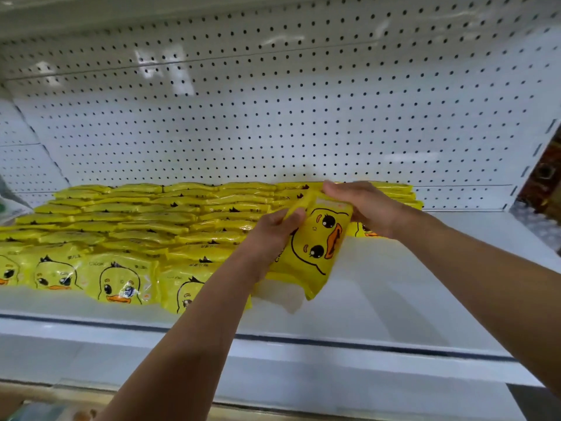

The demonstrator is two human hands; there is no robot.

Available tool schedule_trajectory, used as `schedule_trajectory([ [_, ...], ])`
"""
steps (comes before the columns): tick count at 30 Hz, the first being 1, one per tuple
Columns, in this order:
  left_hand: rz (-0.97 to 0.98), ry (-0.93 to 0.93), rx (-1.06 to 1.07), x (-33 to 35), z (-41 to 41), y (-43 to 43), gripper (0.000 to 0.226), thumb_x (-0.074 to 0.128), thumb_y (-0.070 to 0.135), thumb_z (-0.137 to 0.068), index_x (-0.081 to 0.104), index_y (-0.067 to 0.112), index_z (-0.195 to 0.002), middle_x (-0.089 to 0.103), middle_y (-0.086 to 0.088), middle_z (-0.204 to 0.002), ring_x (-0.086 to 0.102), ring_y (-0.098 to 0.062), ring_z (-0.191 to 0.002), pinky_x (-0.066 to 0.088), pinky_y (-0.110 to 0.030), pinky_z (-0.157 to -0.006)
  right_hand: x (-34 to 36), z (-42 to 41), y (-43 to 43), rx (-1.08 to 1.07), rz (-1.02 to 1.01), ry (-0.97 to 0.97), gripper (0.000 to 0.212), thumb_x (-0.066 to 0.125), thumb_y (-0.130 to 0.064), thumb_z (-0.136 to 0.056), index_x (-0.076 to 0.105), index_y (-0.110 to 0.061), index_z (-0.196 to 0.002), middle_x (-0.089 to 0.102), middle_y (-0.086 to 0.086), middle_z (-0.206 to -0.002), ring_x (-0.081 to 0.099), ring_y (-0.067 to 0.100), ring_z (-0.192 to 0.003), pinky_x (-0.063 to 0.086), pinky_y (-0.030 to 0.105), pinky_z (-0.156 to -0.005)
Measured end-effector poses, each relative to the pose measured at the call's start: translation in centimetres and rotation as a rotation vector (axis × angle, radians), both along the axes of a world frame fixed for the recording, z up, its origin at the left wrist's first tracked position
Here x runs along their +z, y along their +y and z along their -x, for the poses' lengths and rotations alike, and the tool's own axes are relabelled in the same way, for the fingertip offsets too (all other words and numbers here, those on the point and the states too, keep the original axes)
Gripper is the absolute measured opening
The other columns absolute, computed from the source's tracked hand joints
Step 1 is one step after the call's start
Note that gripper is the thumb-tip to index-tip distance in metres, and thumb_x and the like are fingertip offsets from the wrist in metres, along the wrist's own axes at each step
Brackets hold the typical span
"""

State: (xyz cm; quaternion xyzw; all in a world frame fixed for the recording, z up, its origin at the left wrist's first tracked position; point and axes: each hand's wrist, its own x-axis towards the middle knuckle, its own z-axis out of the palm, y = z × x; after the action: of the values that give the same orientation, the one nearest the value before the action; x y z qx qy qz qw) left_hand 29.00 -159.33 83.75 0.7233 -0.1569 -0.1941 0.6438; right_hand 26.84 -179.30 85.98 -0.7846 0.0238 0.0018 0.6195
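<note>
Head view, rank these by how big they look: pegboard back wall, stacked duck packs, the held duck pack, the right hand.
1. pegboard back wall
2. stacked duck packs
3. held duck pack
4. right hand, close to the pack in size, so that last order is unsure.

My left hand (271,235) and right hand (368,212) are both bare, with plain skin over the backs and knuckles just behind the fingers. Back from the fingers, past each wrist, my left forearm (188,338) and right forearm (473,268) are bare too, smooth and slim, uncovered all the way to the edge of the view. The wide lens makes them swell in width the farther they lie from the fingers.
</note>
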Motion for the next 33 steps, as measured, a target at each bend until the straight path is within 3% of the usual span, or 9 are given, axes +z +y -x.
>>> schedule_trajectory([
  [2, -0.034, -0.004, -0.089, -0.4, 0.4, -1.2, 0.025, 0.057, 0.035, -0.098, 0.071, 0.016, -0.106, 0.077, -0.006, -0.096, 0.073, -0.023, -0.085, 0.06, -0.036, -0.075, -0.7, 1.2, -1.2, -0.028, 0.085, -0.013, 0.012, 0.074, -0.041, -0.08, 0.076, -0.029, -0.077, 0.071, -0.009, -0.076, 0.063, 0.015, -0.076, 0.044, 0.032, -0.071],
  [4, -0.092, -0.005, -0.183, -0.8, 1.2, -2.4, 0.014, 0.061, 0.03, -0.095, 0.07, 0.021, -0.099, 0.077, 0.006, -0.086, 0.072, -0.009, -0.077, 0.056, -0.021, -0.065, -2.0, 2.3, -2.6, -0.123, 0.089, -0.025, 0.017, 0.075, -0.025, -0.082, 0.073, -0.025, -0.065, 0.061, -0.004, -0.065, 0.052, 0.014, -0.067, 0.039, 0.029, -0.066],
  [9, -0.355, -0.026, -0.422, -2.4, 2.3, -5.1, 0.036, 0.082, 0.025, -0.077, 0.071, 0.024, -0.111, 0.076, 0.01, -0.096, 0.069, 0.0, -0.087, 0.052, -0.018, -0.079, -5.7, 5.7, -6.2, -0.431, -0.127, -0.033, 0.008, 0.074, -0.015, -0.083, 0.071, -0.016, -0.075, 0.064, 0.01, -0.079, 0.056, 0.021, -0.077, 0.046, 0.034, -0.079],
  [12, -0.363, -0.097, -0.313, -3.3, 2.1, -6.9, 0.038, 0.084, 0.024, -0.075, 0.072, 0.017, -0.11, 0.075, 0.004, -0.098, 0.068, -0.007, -0.088, 0.052, -0.02, -0.081, -7.2, 7.4, -8.2, -0.54, -0.163, -0.045, 0.015, 0.073, -0.014, -0.084, 0.07, -0.016, -0.069, 0.059, 0.017, -0.081, 0.052, 0.024, -0.076, 0.042, 0.033, -0.073],
  [16, -0.384, -0.338, -0.159, -3.7, 0.5, -9.7, 0.042, 0.086, 0.027, -0.072, 0.07, 0.009, -0.106, 0.068, 0.0, -0.096, 0.064, -0.019, -0.091, 0.053, -0.034, -0.081, -8.1, 8.1, -10.2, -0.607, -0.198, -0.092, 0.022, 0.067, -0.011, -0.089, 0.064, -0.014, -0.068, 0.06, 0.009, -0.064, 0.051, 0.023, -0.059, 0.046, 0.031, -0.063],
  [19, -0.526, -0.58, -0.08, -3.9, -1.0, -11.6, 0.052, 0.084, 0.035, -0.073, 0.068, 0.008, -0.114, 0.069, -0.003, -0.104, 0.061, -0.019, -0.098, 0.045, -0.031, -0.08, -8.2, 7.5, -11.2, -0.618, -0.187, -0.112, 0.022, 0.065, -0.011, -0.09, 0.061, -0.014, -0.069, 0.064, 0.002, -0.06, 0.056, 0.021, -0.058, 0.047, 0.031, -0.065],
  [24, -0.812, -0.872, 0.033, -4.0, -3.8, -13.8, 0.057, 0.075, 0.052, -0.078, 0.063, 0.021, -0.125, 0.067, 0.001, -0.124, 0.054, -0.021, -0.122, 0.035, -0.037, -0.098, -8.4, 5.4, -12.6, -0.656, -0.129, -0.086, 0.019, 0.064, -0.008, -0.09, 0.061, -0.014, -0.072, 0.069, -0.007, -0.06, 0.062, 0.01, -0.058, 0.046, 0.026, -0.061],
  [28, -0.9, -0.933, 0.074, -4.2, -5.0, -14.7, 0.055, 0.072, 0.051, -0.08, 0.061, 0.023, -0.126, 0.064, -0.001, -0.124, 0.047, -0.022, -0.124, 0.031, -0.038, -0.1, -8.5, 3.9, -12.9, -0.657, -0.127, -0.064, 0.018, 0.061, 0.0, -0.09, 0.062, -0.009, -0.075, 0.066, -0.006, -0.053, 0.06, 0.006, -0.047, 0.053, 0.02, -0.056],
  [33, -0.92, -0.968, 0.104, -4.8, -5.5, -15.0, 0.055, 0.07, 0.053, -0.081, 0.059, 0.024, -0.127, 0.058, 0.0, -0.124, 0.044, -0.022, -0.124, 0.032, -0.039, -0.1, -8.7, 2.6, -13.1, -0.705, -0.147, -0.042, 0.009, 0.061, 0.001, -0.089, 0.066, -0.007, -0.087, 0.068, 0.0, -0.066, 0.063, 0.012, -0.059, 0.056, 0.027, -0.064],
])
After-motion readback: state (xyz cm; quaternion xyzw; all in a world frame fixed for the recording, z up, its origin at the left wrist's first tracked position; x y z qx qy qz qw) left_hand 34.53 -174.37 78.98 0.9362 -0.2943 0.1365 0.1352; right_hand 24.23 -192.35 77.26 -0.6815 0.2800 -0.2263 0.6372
